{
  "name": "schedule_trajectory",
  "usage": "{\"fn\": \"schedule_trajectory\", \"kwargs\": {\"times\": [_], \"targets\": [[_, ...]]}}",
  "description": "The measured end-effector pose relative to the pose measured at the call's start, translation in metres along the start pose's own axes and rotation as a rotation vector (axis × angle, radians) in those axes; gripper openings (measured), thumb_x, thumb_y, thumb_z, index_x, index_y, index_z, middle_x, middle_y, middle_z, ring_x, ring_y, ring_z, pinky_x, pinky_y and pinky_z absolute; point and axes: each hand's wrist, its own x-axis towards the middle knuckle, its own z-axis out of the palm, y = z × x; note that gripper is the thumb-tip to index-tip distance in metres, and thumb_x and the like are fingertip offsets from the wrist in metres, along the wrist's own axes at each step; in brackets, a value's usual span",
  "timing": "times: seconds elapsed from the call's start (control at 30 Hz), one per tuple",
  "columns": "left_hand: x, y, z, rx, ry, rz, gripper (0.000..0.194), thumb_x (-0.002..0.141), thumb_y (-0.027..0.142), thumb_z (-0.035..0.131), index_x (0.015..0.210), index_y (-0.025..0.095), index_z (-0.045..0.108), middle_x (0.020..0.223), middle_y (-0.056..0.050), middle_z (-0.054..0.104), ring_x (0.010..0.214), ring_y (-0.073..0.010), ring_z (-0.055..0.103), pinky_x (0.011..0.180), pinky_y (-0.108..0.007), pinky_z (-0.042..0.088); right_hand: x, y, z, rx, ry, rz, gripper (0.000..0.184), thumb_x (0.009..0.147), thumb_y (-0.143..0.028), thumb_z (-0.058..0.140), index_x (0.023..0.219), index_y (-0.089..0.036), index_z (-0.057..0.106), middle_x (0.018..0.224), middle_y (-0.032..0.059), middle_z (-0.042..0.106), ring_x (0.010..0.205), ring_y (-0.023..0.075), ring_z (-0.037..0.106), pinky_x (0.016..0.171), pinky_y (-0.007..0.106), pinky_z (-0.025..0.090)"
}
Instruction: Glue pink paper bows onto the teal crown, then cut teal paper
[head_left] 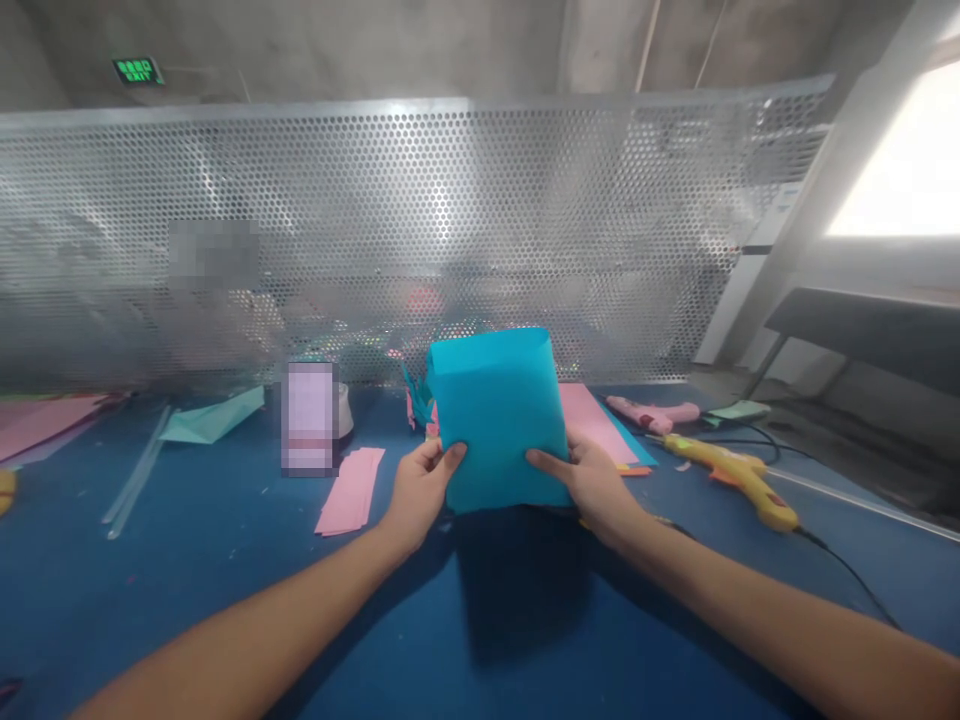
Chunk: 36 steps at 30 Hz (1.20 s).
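A folded turquoise paper sheet (499,415) is held upright above the blue table (225,560), its top edge bent over. My left hand (421,488) pinches its lower left edge with thumb in front. My right hand (592,482) grips the lower right edge, index finger stretched across the front. Both hands are closed on the paper, which casts a dark shadow on the table below.
Pink paper strips (351,490) lie left of my hands, a pale green folded sheet (214,417) further left. Pink sheets (592,420) lie behind the paper. A pink glue gun (652,413) and a yellow glue gun (739,478) with cord lie right. A perforated metal screen (375,230) stands behind.
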Motion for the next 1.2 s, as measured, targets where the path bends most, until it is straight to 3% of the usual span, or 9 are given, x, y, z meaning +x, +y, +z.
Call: {"fn": "schedule_trajectory", "kwargs": {"times": [0.2, 0.4, 0.77, 1.2], "targets": [[-0.0004, 0.0008, -0.0003, -0.09, 0.06, -0.054, 0.038, 0.058, 0.047, 0.079, 0.074, 0.015, 0.066, 0.068, -0.002, 0.068, 0.057, -0.0126, 0.06, 0.056, -0.025, 0.05, -0.0024, -0.0024, 0.0015, -0.069, -0.003, 0.119, 0.039, 0.063, -0.036, 0.08, 0.095, -0.015, 0.068, 0.097, 0.0101, 0.073, 0.083, 0.0266, 0.07, 0.073, 0.036, 0.06], [-0.0003, -0.001, -0.0013, -0.032, 0.113, -0.021, 0.033, 0.059, 0.042, 0.08, 0.065, 0.015, 0.062, 0.059, 0.003, 0.063, 0.052, -0.0089, 0.055, 0.051, -0.02, 0.046, 0.0007, 0.0004, 0.003, -0.088, 0.031, 0.188, 0.038, 0.061, -0.034, 0.081, 0.09, -0.013, 0.07, 0.091, 0.0111, 0.074, 0.077, 0.0268, 0.071, 0.069, 0.035, 0.061], [-0.0028, -0.0008, -0.002, -0.029, 0.095, 0.061, 0.035, 0.064, 0.039, 0.076, 0.091, 0.018, 0.071, 0.094, -0.007, 0.073, 0.084, -0.0191, 0.065, 0.077, -0.031, 0.051, 0.0004, 0.0032, 0.0008, -0.063, 0.013, 0.204, 0.046, 0.059, -0.037, 0.082, 0.097, -0.014, 0.068, 0.103, 0.0134, 0.071, 0.09, 0.0306, 0.069, 0.077, 0.04, 0.059], [-0.0024, -0.0081, -0.0038, 0.068, 0.086, 0.116, 0.031, 0.07, 0.038, 0.073, 0.096, 0.02, 0.071, 0.098, -0.004, 0.07, 0.085, -0.0164, 0.06, 0.076, -0.027, 0.049, 0.0007, 0.0062, -0.0014, -0.052, 0.013, 0.173, 0.04, 0.062, -0.034, 0.08, 0.097, -0.017, 0.068, 0.102, 0.01, 0.072, 0.091, 0.0294, 0.069, 0.076, 0.038, 0.06]]}}
